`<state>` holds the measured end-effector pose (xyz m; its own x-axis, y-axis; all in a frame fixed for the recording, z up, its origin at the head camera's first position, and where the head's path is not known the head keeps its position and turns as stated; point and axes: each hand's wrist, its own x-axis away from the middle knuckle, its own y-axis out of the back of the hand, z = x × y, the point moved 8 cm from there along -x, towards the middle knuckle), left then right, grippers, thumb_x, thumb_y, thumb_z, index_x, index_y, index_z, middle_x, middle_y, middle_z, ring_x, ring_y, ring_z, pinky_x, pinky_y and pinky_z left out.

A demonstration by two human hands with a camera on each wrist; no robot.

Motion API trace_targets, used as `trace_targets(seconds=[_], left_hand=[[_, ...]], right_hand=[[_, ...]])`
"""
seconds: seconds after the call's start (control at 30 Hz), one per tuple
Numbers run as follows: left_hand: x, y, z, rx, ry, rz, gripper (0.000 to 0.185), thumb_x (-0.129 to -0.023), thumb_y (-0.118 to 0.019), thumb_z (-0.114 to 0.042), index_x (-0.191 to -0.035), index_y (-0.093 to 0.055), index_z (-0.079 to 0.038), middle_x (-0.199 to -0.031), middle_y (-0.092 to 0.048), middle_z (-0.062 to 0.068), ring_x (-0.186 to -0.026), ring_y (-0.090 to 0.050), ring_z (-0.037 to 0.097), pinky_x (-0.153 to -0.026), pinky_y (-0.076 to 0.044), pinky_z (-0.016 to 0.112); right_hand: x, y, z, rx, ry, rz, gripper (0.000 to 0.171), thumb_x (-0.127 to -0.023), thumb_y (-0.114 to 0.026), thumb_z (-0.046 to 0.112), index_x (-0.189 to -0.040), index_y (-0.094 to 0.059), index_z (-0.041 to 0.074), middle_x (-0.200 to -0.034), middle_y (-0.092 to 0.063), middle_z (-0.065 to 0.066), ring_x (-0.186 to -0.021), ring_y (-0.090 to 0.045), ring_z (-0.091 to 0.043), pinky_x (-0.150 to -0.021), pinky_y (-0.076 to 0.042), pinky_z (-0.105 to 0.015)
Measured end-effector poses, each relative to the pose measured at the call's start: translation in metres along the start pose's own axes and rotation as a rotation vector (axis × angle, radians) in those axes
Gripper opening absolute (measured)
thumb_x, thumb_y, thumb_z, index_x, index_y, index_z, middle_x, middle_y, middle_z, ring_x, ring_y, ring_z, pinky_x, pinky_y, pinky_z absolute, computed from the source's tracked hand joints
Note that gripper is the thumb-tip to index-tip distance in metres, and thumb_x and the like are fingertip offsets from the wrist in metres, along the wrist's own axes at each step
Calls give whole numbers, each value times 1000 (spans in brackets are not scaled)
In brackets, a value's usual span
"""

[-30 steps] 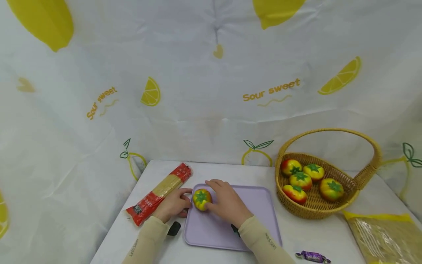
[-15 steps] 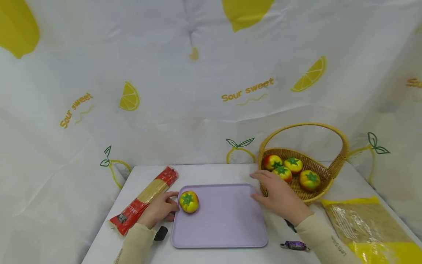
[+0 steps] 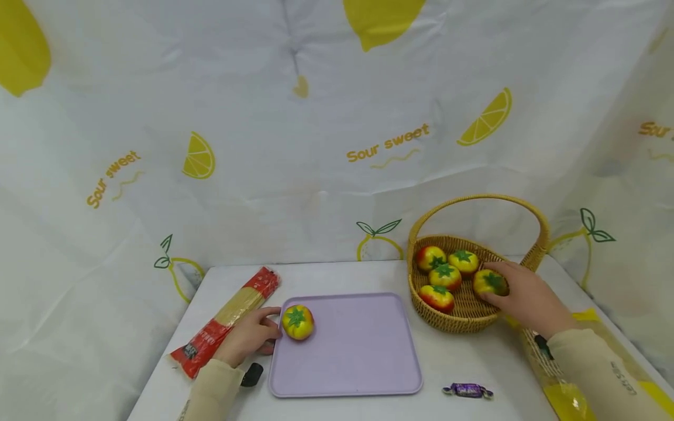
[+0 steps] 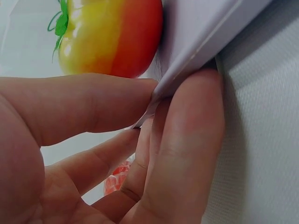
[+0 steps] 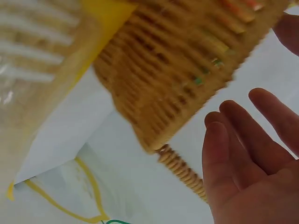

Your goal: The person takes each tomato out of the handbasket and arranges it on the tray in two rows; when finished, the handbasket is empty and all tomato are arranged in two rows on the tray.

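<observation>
My left hand (image 3: 251, 337) pinches the left edge of the lilac tray (image 3: 358, 351); in the left wrist view the thumb lies at the rim and fingers (image 4: 191, 135) reach under it. A yellow-red tomato (image 3: 298, 322) with a green star-shaped top sits in the tray's upper left corner, close to that hand. At the right, my right hand (image 3: 532, 295) reaches over the side of the wicker basket (image 3: 447, 323), thumb and fingers spread about another tomato (image 3: 488, 282). In the right wrist view its fingers (image 5: 243, 140) are extended above the basket rim.
Several more tomatoes (image 3: 444, 277) lie in the basket, under its arched handle (image 3: 476, 197). A red pasta packet (image 3: 226, 321) lies left of the tray. A purple wrapped candy (image 3: 467, 390) is at the front; a yellow-edged clear bag (image 3: 560, 397) lies under the right forearm.
The right hand has left the tomato on the tray and moved right to the basket. The left hand stays at the tray's edge. The head view has shifted right.
</observation>
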<state>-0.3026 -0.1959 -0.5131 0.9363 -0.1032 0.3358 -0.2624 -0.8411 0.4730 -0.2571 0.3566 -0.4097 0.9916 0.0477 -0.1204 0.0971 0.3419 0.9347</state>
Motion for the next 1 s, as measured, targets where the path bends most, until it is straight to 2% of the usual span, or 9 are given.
trace_targets(seconds=[0.23,0.43,0.7,1.0], left_hand=[[1,3,2,8,7,-10,62,-93,-78,-7,-152,-60,-9,-105,-68,12,-87,-68,22,-73,-67,36],[2,0,0,17,0,-1,61,-94,-77,-7,-152,-60,-9,-104,-68,12,-86,-68,22,-72,-67,35],[2,0,-1,7,-8,-2,60,-94,-78,-8,-152,-60,-10,-103,-67,12,-85,-67,23,-72,-67,35],[1,0,0,8,-12,-11,61,-93,-79,-8,-152,-60,-10,-103,-67,11,-84,-68,22,-71,-67,35]], right_hand=[[-13,-16,-17,30,-41,67,80,-92,-84,33,-151,-51,-9,-153,-48,-43,-136,-46,-67,-111,-40,-81],[-17,-22,-25,49,-57,77,80,-90,-86,30,-148,-52,-12,-149,-48,-46,-132,-48,-68,-108,-42,-80],[-20,-23,-25,55,-74,76,75,-92,-85,26,-147,-52,-13,-149,-49,-45,-132,-49,-67,-110,-41,-80],[-17,-14,-15,47,-46,64,75,-93,-83,29,-149,-53,-11,-149,-49,-45,-132,-48,-68,-109,-40,-81]])
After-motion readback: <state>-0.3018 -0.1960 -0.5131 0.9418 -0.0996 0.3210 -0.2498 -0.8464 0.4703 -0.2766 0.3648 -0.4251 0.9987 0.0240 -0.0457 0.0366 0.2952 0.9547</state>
